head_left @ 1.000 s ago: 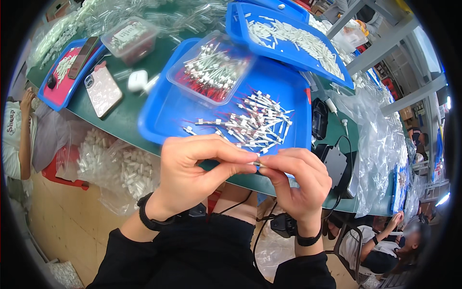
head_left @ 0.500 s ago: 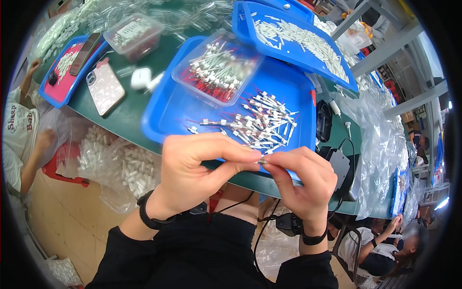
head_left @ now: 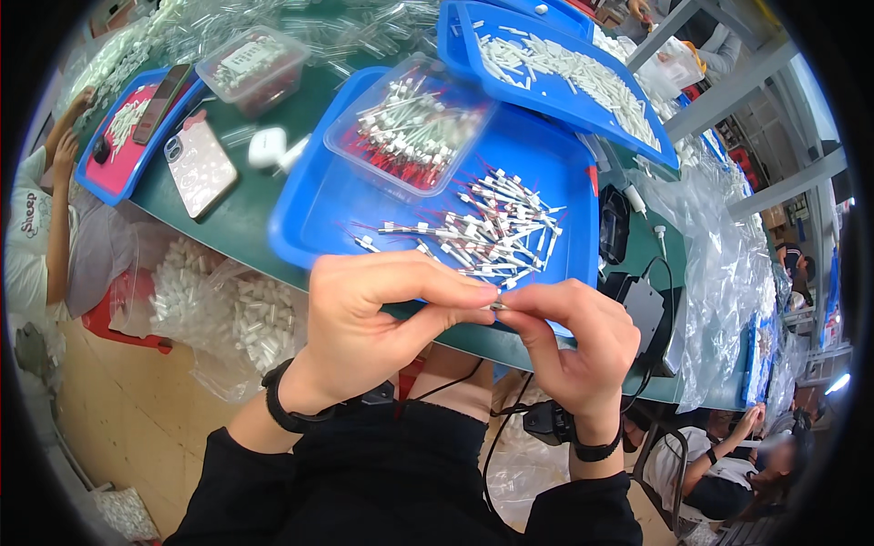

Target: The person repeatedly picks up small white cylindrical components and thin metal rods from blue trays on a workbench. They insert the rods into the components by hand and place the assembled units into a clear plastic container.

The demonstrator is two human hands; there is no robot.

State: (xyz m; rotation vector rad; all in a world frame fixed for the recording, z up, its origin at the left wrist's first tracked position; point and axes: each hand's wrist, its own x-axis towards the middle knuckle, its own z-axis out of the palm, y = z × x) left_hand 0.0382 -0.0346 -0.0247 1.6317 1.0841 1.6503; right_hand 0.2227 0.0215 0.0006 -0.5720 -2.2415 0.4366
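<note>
My left hand (head_left: 378,305) and my right hand (head_left: 578,332) meet fingertip to fingertip over the near edge of a blue tray (head_left: 314,214). Both pinch one small white piece (head_left: 497,307), mostly covered by thumbs and index fingers. Just beyond the fingers lies a pile of slim white parts with thin red wires (head_left: 510,223). A clear plastic box (head_left: 446,182) filled with similar red-wired parts sits in the tray's far left part.
Another blue tray (head_left: 669,155) with loose white tubes overlaps the far right. Left are a phone in a pale case (head_left: 202,168), a clear box (head_left: 250,68) and a pink-lined tray (head_left: 114,182). Black cables hang at right. Co-workers sit at left (head_left: 32,218) and lower right (head_left: 710,473).
My hands stay almost in place, still pinching the small piece. At the left, the co-worker's arms have risen toward the pink-lined tray.
</note>
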